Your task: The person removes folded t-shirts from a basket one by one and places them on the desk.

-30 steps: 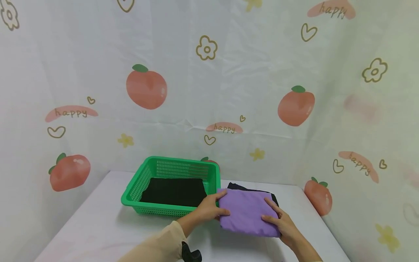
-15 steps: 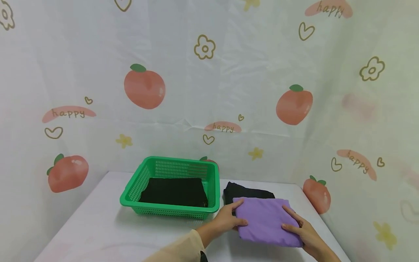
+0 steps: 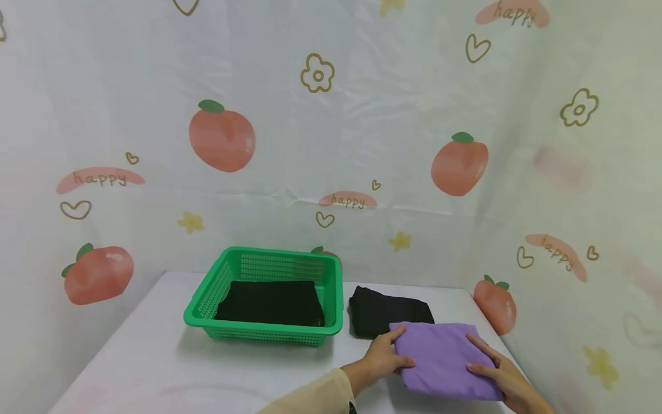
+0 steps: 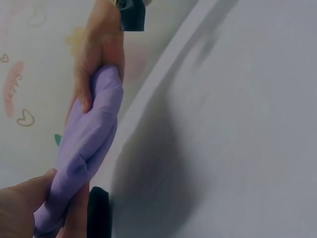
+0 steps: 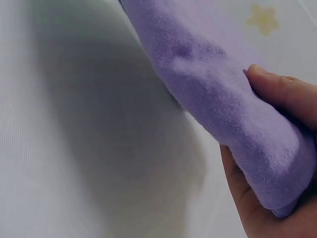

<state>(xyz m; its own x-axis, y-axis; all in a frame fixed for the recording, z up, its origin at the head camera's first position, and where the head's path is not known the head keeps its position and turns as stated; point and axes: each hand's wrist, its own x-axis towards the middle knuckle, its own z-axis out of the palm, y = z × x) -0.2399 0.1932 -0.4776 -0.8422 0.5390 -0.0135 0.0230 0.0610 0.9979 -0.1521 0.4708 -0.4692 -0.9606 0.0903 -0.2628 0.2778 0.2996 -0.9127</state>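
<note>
A folded purple cloth (image 3: 439, 359), thick and soft like a folded garment, is held above the table at the right front. My left hand (image 3: 379, 357) grips its left edge, thumb on top and fingers underneath. On the opposite edge my right hand (image 3: 507, 379) grips it the same way. The right wrist view shows the thumb pressing the purple cloth (image 5: 218, 94) from above, with the fingers beneath its folded layers. Just behind it on the table lies a folded black cloth (image 3: 385, 310), its front right corner hidden by the purple one.
A green plastic basket (image 3: 258, 332) with slotted walls stands left of the hands and holds another folded black cloth (image 3: 271, 302). The white table (image 3: 155, 345) runs back to a printed curtain (image 3: 279, 144), which also closes off both sides.
Both hands have carried the purple cloth to the right and nearer, away from the basket. More of the black cloth on the table now shows behind it.
</note>
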